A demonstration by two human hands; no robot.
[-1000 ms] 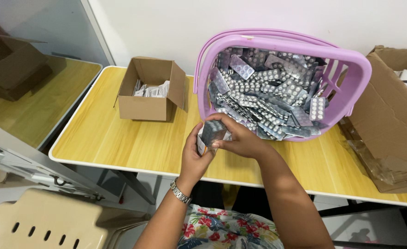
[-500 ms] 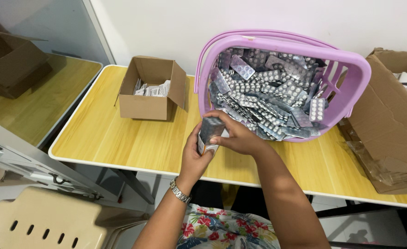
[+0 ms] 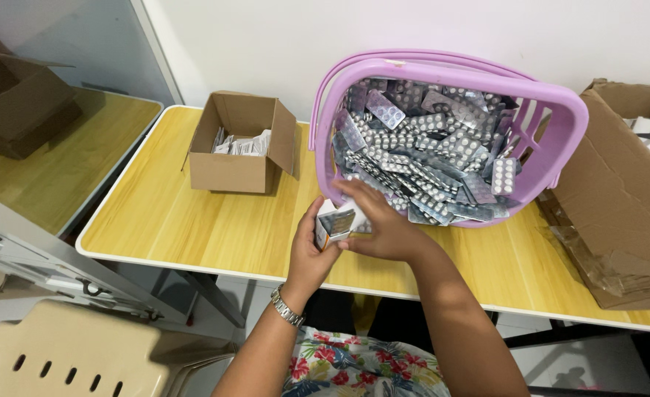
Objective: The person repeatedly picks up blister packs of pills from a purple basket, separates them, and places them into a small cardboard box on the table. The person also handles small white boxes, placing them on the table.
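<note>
Yellow wood-grain covers the table (image 3: 192, 228), which stands against a white wall, with a glass partition at ten o'clock and a cream plastic chair (image 3: 67, 353) at seven o'clock.

From the head camera, both hands meet just past the table's near edge, at about six o'clock of the scene. The left hand (image 3: 311, 254), a metal watch (image 3: 286, 307) on its wrist, is curled around a small carton (image 3: 334, 224) with a white body and an orange edge, fingers wrapped behind it and thumb at the front. The right hand (image 3: 384, 228) lies over the carton's right end, fingers bent onto its top; how firmly it grips I cannot tell. The carton is held just above the tabletop, touching the lower lip of the purple basket (image 3: 560, 125). That basket is tipped toward the person at one o'clock and heaped with silver blister strips (image 3: 428, 154).

At eleven o'clock sits a small open cardboard box (image 3: 236, 173) with folded leaflets (image 3: 240, 145) inside. At three o'clock a large brown cardboard box (image 3: 619, 213) leans at the table's right end, beside the basket.
</note>
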